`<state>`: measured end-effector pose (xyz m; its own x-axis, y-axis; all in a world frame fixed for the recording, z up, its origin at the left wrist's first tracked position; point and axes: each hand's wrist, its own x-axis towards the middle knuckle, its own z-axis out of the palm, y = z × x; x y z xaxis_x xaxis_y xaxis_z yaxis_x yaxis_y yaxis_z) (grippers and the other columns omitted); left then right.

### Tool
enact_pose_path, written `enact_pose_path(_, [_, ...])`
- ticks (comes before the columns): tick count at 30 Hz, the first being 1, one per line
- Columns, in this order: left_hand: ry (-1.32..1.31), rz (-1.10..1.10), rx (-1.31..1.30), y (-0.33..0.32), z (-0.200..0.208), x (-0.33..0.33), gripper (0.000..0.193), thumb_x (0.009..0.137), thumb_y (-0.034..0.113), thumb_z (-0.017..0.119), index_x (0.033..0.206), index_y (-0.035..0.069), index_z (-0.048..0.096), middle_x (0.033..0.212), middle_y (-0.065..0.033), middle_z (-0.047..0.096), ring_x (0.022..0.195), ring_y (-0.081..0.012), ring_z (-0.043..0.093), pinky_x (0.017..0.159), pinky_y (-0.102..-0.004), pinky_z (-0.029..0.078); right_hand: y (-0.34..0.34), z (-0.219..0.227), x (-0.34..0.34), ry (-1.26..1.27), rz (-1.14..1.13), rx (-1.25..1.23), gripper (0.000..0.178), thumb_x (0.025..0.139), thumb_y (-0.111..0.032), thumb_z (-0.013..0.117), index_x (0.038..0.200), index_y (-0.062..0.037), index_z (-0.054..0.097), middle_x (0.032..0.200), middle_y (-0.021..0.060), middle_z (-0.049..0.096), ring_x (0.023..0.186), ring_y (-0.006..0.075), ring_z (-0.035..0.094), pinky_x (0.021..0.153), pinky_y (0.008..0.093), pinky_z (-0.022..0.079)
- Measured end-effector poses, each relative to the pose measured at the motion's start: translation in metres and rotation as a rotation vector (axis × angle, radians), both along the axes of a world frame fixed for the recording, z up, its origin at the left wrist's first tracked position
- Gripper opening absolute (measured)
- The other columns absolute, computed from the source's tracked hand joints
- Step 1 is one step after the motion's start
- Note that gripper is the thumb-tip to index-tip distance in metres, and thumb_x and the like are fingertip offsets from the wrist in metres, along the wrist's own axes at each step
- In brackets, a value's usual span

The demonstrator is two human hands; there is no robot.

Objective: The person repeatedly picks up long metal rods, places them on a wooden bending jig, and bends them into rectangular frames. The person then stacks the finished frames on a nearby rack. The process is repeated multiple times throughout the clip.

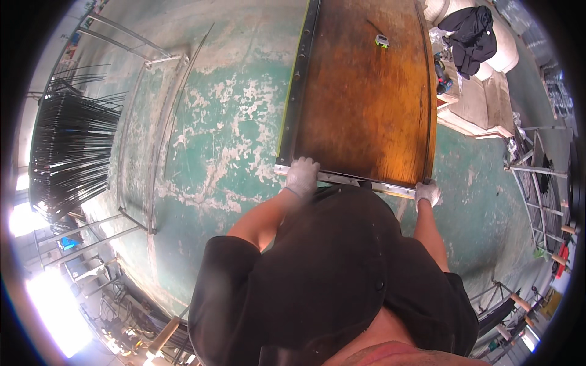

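Metal strip [339, 179] crosswise along near edge of wooden counter [366, 110], long axis running between left hand [302, 175] at counter's left corner and right hand [428, 192] at its right corner; equally near, fingers curled, grip impossible to tell.

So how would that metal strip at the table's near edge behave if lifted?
The metal strip looks nearly straight from left hand to right hand, so probably stiff. Its shiny surface may be slippery. If loose, its length might make one end dip.
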<state>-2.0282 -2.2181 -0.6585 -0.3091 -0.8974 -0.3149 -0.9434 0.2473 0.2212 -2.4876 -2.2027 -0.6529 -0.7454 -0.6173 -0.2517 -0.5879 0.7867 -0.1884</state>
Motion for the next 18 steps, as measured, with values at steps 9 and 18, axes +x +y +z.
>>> enact_pose_path(9, [-0.008,0.004,-0.008,0.001,-0.002,0.001,0.039,0.082,0.037,0.084,0.110,0.012,0.076,0.116,-0.0129,0.069,0.119,-0.0331,0.064,0.104,-0.0486,0.053,0.003,-0.002,0.001,0.015,0.035,-0.005,0.046,0.085,-0.025,0.079,0.130,-0.0165,0.078,0.135,0.0188,0.073,0.130,0.0358,0.068,0.113,0.0447,0.054])
enact_pose_path(18, [-0.033,-0.006,0.009,0.002,0.008,-0.001,0.032,0.086,0.032,0.081,0.111,0.013,0.075,0.117,-0.0116,0.069,0.120,-0.0315,0.065,0.103,-0.0469,0.053,-0.002,-0.001,0.003,-0.006,-0.030,0.000,0.042,0.087,-0.023,0.076,0.129,-0.0174,0.078,0.138,0.0174,0.071,0.130,0.0353,0.067,0.112,0.0448,0.054])
